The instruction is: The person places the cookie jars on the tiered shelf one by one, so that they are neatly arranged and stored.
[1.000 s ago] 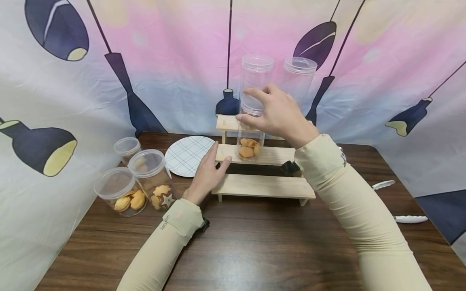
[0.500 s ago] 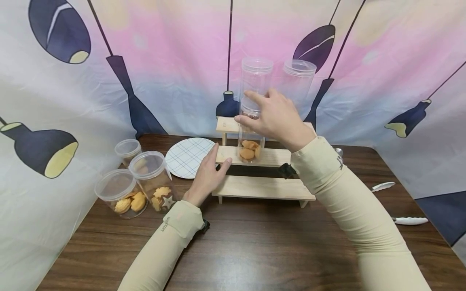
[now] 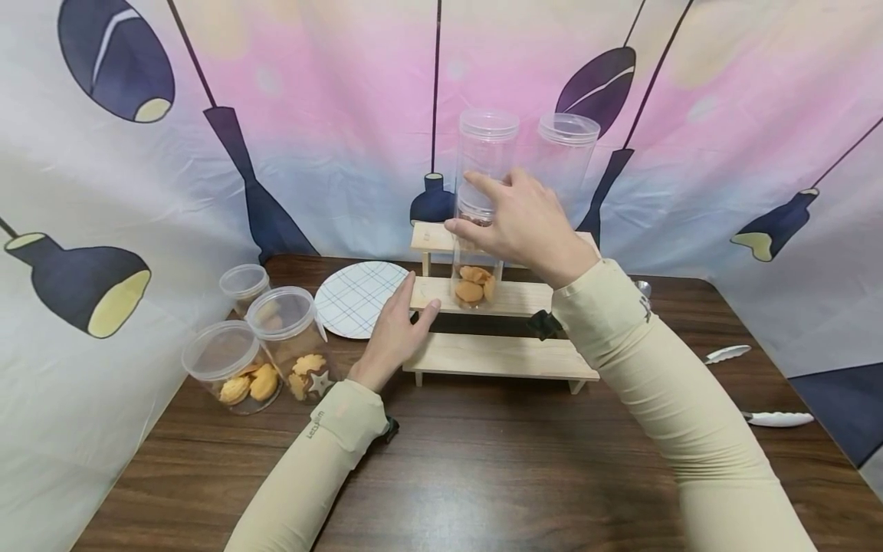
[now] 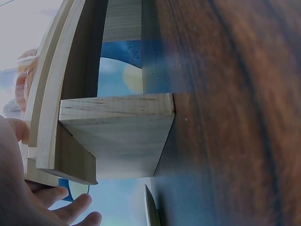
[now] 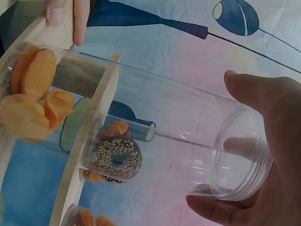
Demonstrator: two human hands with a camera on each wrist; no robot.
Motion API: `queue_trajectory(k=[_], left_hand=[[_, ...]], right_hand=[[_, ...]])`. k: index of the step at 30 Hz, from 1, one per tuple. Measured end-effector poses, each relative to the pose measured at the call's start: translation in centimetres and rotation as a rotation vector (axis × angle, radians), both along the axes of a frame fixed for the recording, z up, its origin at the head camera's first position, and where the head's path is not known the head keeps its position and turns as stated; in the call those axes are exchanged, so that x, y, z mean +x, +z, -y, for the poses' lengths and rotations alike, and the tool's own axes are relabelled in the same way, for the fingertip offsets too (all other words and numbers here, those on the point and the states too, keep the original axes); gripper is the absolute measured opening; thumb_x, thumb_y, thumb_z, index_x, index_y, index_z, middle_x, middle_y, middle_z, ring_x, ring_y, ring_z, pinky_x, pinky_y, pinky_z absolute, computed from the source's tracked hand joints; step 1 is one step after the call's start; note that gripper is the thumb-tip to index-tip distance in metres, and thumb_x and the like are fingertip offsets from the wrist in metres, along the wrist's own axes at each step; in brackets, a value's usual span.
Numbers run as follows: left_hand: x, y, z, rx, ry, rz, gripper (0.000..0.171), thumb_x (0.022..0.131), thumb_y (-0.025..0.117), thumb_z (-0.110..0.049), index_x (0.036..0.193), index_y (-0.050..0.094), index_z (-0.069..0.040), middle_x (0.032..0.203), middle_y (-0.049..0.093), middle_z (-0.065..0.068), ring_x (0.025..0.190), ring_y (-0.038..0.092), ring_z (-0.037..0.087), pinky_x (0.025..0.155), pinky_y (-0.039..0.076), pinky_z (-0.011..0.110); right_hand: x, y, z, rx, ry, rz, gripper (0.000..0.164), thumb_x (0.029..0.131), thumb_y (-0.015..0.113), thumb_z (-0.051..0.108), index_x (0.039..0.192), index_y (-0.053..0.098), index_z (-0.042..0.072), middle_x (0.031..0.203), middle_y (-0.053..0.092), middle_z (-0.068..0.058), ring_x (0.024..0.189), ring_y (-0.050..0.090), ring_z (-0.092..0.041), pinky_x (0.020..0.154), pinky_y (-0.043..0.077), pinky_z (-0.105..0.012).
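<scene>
My right hand (image 3: 527, 222) holds the lid end of a clear round jar (image 3: 476, 257) standing on the middle step of a three-step wooden stand (image 3: 500, 354). In the right wrist view, thumb and fingers lie around the lid (image 5: 249, 155), some fingers showing through the plastic. Golden cookies (image 5: 33, 75) sit in the jar's bottom. My left hand (image 3: 395, 333) is at the stand's left end, thumb by the middle step, fingers extended. The left wrist view has fingertips (image 4: 77, 207) beside the stand's end. Behind, two tall clear jars (image 3: 569, 157) stand on the top step.
Several lidded jars of cookies (image 3: 290, 322) stand at the left. A white plate with blue lines (image 3: 359, 299) lies beside the stand. Two white-handled utensils (image 3: 779, 419) lie at the right. A patterned cloth (image 3: 331, 153) hangs behind the table (image 3: 497, 475).
Between one second and half a second ago my right hand and forearm shifted very slightly left. Since then almost nothing has moved; the jar stays on the middle step.
</scene>
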State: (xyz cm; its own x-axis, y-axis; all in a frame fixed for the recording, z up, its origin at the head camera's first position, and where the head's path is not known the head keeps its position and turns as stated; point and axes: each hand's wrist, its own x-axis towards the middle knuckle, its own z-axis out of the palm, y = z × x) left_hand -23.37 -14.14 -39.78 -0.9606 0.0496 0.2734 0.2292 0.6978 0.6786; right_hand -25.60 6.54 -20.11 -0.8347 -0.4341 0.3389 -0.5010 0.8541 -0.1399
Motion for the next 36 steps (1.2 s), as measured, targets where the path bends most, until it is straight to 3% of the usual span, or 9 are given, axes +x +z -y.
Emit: queue_trajectory(k=[11,17,21,26,31,36], left_hand=[[0.1,-0.1,0.2,-0.002,0.007,0.002,0.080,0.101,0.043,-0.056,0.160,0.019,-0.009,0.163,0.024,0.015,0.148,0.026,0.033,0.121,0.023,0.047],[0.1,0.1,0.1,0.007,-0.001,0.000,0.079,0.101,0.045,-0.056,0.160,0.019,-0.009,0.163,0.025,0.016,0.148,0.027,0.033,0.121,0.023,0.047],[0.0,0.1,0.0,0.010,-0.006,-0.006,0.079,0.101,0.044,-0.055,0.160,0.019,-0.009,0.162,0.025,0.017,0.148,0.027,0.033,0.121,0.023,0.047],[-0.1,0.1,0.0,0.011,-0.009,-0.004,0.078,0.102,0.044,-0.055,0.160,0.019,-0.009,0.162,0.025,0.017,0.148,0.026,0.033,0.121,0.023,0.047],[0.0,0.0,0.0,0.015,-0.009,-0.004,0.079,0.102,0.043,-0.056,0.160,0.019,-0.009,0.163,0.024,0.016,0.149,0.025,0.032,0.121,0.022,0.047],[0.0,0.0,0.0,0.018,-0.012,-0.008,0.079,0.101,0.044,-0.055,0.160,0.019,-0.008,0.162,0.025,0.017,0.149,0.025,0.032,0.121,0.022,0.046]], right_hand=[[1.0,0.5,-1.6,-0.043,0.009,0.003,0.083,0.087,0.051,0.075,0.157,0.030,0.037,0.136,0.050,-0.019,0.112,0.056,-0.038,0.096,0.045,-0.056],[2.4,0.8,-4.2,-0.203,0.086,-0.003,0.077,0.091,0.055,0.067,0.157,0.024,0.044,0.145,0.043,-0.015,0.100,0.063,-0.024,0.100,0.045,-0.053],[3.1,0.2,-6.7,-0.335,0.109,0.011,0.070,0.094,0.059,0.057,0.155,0.023,0.050,0.149,0.040,-0.010,0.117,0.053,-0.023,0.103,0.041,-0.058],[3.1,-2.2,-9.9,-0.459,0.080,-0.021,0.067,0.097,0.062,0.046,0.155,0.028,0.047,0.144,0.047,-0.012,0.133,0.042,-0.025,0.109,0.033,-0.058],[2.3,-6.0,-12.8,-0.511,0.037,-0.044,0.064,0.099,0.059,0.039,0.157,0.033,0.032,0.137,0.052,-0.020,0.128,0.046,-0.034,0.107,0.033,-0.059],[2.1,-10.0,-15.2,-0.540,-0.046,-0.013,0.063,0.100,0.057,0.038,0.157,0.032,0.028,0.136,0.052,-0.022,0.126,0.046,-0.038,0.104,0.034,-0.060]])
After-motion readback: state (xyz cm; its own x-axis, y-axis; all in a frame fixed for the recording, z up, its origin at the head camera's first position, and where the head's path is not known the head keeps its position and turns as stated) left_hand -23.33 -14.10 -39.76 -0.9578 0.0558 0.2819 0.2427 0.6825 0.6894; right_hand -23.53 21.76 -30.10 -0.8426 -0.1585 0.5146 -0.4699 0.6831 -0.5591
